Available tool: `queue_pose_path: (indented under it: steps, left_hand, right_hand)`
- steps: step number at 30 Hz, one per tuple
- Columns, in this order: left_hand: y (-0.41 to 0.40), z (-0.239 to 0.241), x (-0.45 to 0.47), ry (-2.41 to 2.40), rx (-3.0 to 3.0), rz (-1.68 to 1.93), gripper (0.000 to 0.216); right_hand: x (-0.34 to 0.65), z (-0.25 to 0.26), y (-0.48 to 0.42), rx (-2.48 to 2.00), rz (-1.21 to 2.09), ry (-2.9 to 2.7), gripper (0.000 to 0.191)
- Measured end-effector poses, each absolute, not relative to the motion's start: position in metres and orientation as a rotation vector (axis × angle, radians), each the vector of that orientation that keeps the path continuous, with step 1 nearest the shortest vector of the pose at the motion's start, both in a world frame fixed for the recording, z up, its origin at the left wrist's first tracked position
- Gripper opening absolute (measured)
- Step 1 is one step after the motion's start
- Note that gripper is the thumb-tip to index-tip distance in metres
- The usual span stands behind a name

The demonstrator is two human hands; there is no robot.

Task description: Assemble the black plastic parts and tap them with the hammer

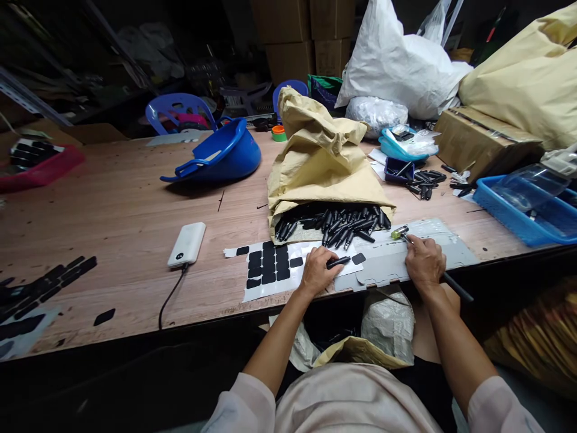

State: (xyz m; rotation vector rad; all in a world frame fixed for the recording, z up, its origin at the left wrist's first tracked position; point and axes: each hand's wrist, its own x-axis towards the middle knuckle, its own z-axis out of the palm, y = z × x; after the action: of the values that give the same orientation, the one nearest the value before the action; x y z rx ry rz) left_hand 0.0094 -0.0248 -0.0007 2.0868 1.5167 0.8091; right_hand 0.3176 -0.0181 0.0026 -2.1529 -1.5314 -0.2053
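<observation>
My left hand [318,270] grips a small black cylindrical part [339,261] on the wooden table's front edge, next to a white sheet of black rectangular stickers [270,264]. One loose black sticker [359,258] lies just right of the part. My right hand [424,261] holds a thin tool with a yellow-green tip [399,233] and a black handle sticking out behind the wrist, resting on a grey sheet [396,261]. A pile of black parts [336,224] spills from a tan paper bag [322,162] right behind both hands.
A white power bank [187,243] with cable lies to the left, a blue plastic basin [220,156] behind it. Black stickers [45,288] at far left. Blue tray [518,213], cardboard box [482,141], and large bags stand at right.
</observation>
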Motion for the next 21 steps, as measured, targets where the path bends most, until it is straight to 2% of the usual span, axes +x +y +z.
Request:
queue_pose_path:
  steps: [5,10,15,21]
  left_hand:
    - [-0.022,-0.002,0.011,1.513,2.026,0.809,0.011]
    - [-0.021,-0.003,0.010,1.497,2.003,0.806,0.012]
    - [-0.021,-0.002,0.011,1.489,1.998,0.788,0.013]
    - [-0.022,0.000,0.013,1.501,1.983,0.806,0.009]
  right_hand:
    - [0.298,0.024,-0.037,-1.862,-0.120,-1.588,0.036]
    - [0.240,0.038,-0.065,-1.446,0.214,-1.771,0.033]
    - [0.203,0.031,-0.080,-1.380,0.199,-1.854,0.034]
    - [0.206,0.019,-0.081,-1.445,0.141,-1.989,0.039]
